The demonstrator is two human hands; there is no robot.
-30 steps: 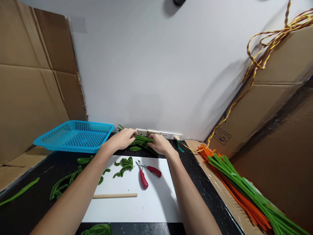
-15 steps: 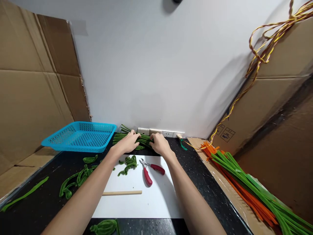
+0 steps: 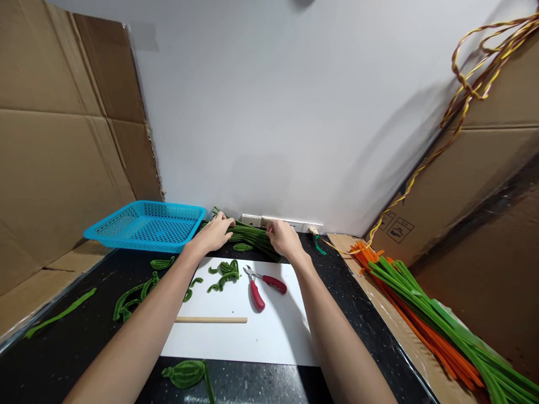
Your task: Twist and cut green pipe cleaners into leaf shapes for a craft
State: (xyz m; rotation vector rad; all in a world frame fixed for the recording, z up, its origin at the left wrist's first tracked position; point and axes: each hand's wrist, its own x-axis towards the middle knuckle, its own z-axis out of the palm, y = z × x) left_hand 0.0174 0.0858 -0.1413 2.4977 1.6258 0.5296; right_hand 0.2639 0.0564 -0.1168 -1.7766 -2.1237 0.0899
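Observation:
A bundle of dark green fuzzy stems [image 3: 251, 235] lies against the wall at the back of the black table. My left hand [image 3: 214, 233] rests on its left end with fingers curled over the stems. My right hand [image 3: 284, 237] grips the bundle's right end, fingers closed around it. Just in front, on a white sheet [image 3: 269, 331], lie red-handled pliers [image 3: 261, 286], a thin wooden dowel [image 3: 211, 320] and a few curled green pieces [image 3: 224, 273].
A blue perforated tray [image 3: 145, 226] sits at the back left. More bent green pieces [image 3: 135, 294] lie on the black table, and a green wound shape [image 3: 187, 373] sits near the front edge. Long orange and green stems [image 3: 425, 314] lie on cardboard at right. Cardboard walls flank both sides.
Both hands have stayed on the green bundle by the wall, shifting slightly apart along it. The camera view has tilted and moved a little; nothing else on the table has moved.

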